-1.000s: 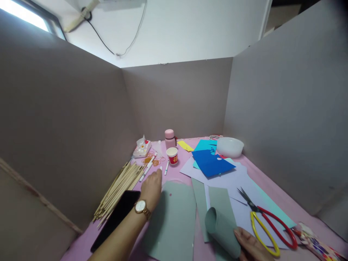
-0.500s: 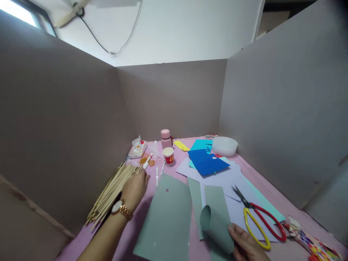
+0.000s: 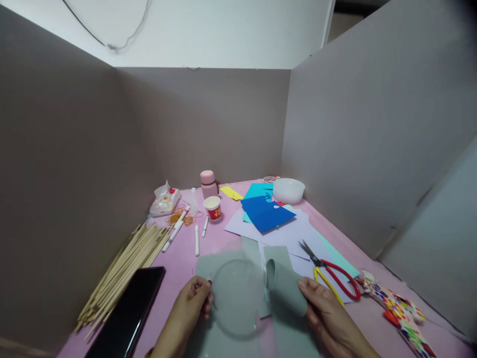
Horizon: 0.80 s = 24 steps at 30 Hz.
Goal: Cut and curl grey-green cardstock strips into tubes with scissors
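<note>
near centre, low in view: left hand [image 3: 194, 304] has its fingers curled in, pinched on the left rim of a clear round disc [image 3: 238, 318]. the disc hangs just over a flat grey sheet [image 3: 206, 262] on the pink table [image 3: 179, 256]; cannot tell if disc and sheet touch.

right hand [image 3: 326, 315] sits just right of it, thumb and fingers closed around the right end of a rolled grey paper [image 3: 286, 294]. the roll's open end points left and meets the disc's right edge.

right of the hands: scissors [image 3: 331, 276] with red and yellow handles, blades apart, lying on pale paper.

left side: black phone [image 3: 128, 313] near, wooden sticks [image 3: 126, 261] in a bundle along the wall.

far side: paper cup [image 3: 213, 208], pink bottle [image 3: 207, 183], blue paper [image 3: 266, 214] on a loose stack, white bowl [image 3: 288, 190] far right. white pen [image 3: 197, 240] lies between cup and grey sheet.
</note>
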Each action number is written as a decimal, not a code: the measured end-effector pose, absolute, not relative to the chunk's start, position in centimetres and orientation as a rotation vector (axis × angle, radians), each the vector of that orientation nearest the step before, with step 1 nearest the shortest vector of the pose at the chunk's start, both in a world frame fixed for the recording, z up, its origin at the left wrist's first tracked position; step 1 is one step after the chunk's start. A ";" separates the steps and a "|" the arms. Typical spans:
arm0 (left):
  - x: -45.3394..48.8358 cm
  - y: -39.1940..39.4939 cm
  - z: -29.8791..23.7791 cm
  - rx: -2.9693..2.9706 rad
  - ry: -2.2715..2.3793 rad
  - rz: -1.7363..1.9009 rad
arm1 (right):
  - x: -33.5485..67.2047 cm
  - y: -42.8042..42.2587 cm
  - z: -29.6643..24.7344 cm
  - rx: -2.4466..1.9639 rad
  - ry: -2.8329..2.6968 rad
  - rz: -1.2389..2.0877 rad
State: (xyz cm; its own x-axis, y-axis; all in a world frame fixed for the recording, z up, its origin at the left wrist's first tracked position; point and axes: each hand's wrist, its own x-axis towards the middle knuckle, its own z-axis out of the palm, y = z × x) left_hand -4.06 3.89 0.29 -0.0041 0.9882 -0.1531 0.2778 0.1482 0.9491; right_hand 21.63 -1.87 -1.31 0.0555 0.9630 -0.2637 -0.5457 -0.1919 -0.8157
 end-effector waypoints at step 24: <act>-6.3 3.5 -1.5 1.199 1.323 0.834 | 18.0 -0.2 -2.2 -1.358 -0.920 1.504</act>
State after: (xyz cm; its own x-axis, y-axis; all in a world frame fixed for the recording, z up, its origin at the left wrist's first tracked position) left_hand -6.28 3.46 -1.47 0.1248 0.9574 -0.2605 0.1780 0.2367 0.9551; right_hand 17.95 -0.22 -2.18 -0.0100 0.9419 -0.3357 -0.1306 -0.3340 -0.9335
